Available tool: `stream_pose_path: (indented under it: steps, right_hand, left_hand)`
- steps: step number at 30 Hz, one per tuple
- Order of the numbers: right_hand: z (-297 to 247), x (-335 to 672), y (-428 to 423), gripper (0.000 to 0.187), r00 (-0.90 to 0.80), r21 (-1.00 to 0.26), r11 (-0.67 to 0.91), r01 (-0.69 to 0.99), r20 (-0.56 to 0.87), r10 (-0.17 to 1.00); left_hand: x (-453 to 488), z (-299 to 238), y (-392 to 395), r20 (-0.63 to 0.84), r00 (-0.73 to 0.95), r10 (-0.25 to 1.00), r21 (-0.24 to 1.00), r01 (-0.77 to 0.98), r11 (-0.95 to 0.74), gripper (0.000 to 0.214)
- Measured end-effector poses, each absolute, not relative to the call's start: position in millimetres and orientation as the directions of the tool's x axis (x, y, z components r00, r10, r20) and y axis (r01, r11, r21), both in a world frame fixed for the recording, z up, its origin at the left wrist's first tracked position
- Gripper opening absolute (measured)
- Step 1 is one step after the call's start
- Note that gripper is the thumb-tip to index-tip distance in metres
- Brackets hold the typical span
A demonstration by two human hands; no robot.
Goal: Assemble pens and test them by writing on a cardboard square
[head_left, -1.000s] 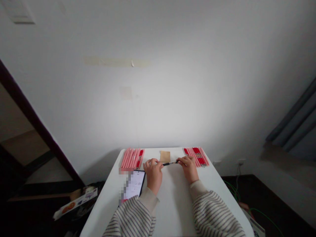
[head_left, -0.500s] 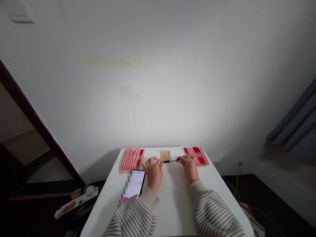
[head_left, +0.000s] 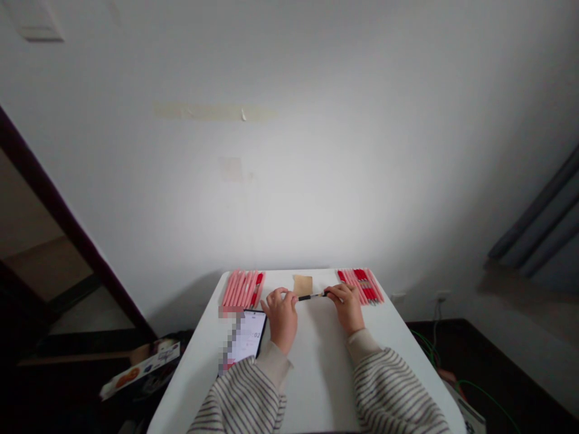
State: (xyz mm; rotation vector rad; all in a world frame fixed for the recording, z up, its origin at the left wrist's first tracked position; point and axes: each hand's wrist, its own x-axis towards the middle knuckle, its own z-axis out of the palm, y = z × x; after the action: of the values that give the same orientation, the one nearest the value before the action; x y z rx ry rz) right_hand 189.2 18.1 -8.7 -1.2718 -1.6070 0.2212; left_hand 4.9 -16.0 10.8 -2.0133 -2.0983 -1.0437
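A slim black pen [head_left: 312, 296] with a pale middle section lies level between my two hands, just above the white table. My left hand [head_left: 281, 322] pinches its left end between thumb and fingers. At the other end, the fingertips of my right hand [head_left: 347, 307] are closed on the black tip. Behind the pen is a small tan paper square [head_left: 303, 284]. A row of pink and red pens [head_left: 244, 288] lies beyond my left hand, and another row of pink and red pens [head_left: 360, 286] sits beside my right hand.
A phone [head_left: 249, 337] with a lit screen rests on the white table [head_left: 312, 380], left of my left wrist. The table's far edge meets a pale wall [head_left: 289, 211]. Green cables [head_left: 427, 346] hang off to the right, and a printed box [head_left: 140, 369] is low on the left.
The pen's left end has dipped slightly toward me with my left fingertips. My right hand stays nearly still, and both hands keep hold of the pen.
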Motion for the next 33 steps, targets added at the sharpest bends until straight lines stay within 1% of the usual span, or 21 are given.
stream_pose_path:
  steps: [3, 6, 11, 17, 25, 29, 33]
  right_hand:
    - [-9.3, 189.4, 18.5, 0.032, 0.087, -0.669, 0.422, 0.612, 0.587, 0.805]
    - [-10.2, 190.2, 19.0, 0.031, 0.086, -0.669, 0.421, 0.612, 0.586, 0.806]
    - [-11.1, 191.7, 19.6, 0.030, 0.085, -0.652, 0.414, 0.635, 0.592, 0.801]
    - [-12.8, 192.0, 20.4, 0.032, 0.083, -0.655, 0.412, 0.633, 0.587, 0.805]
    - [-12.8, 191.7, 20.8, 0.032, 0.085, -0.666, 0.420, 0.617, 0.587, 0.805]
    - [-11.8, 191.7, 20.5, 0.032, 0.087, -0.669, 0.409, 0.620, 0.577, 0.812]
    - [-11.9, 191.8, 20.4, 0.031, 0.083, -0.664, 0.419, 0.619, 0.585, 0.807]
  left_hand:
    - [5.2, 9.7, -15.5, 0.473, -0.151, 0.868, 0.406, 0.911, -0.063, 0.028]
    - [5.3, 9.1, -15.3, 0.483, -0.154, 0.862, 0.391, 0.919, -0.055, 0.028]
    - [5.7, 11.8, -17.1, 0.482, -0.123, 0.868, 0.408, 0.908, -0.098, 0.020]
    - [5.5, 12.3, -18.0, 0.465, -0.116, 0.878, 0.409, 0.907, -0.097, 0.018]
    - [6.2, 8.3, -16.1, 0.477, -0.145, 0.867, 0.385, 0.921, -0.058, 0.028]
    - [6.3, 10.1, -17.0, 0.487, -0.133, 0.863, 0.401, 0.912, -0.086, 0.022]
    - [6.1, 9.9, -17.7, 0.494, -0.111, 0.863, 0.408, 0.905, -0.118, 0.020]
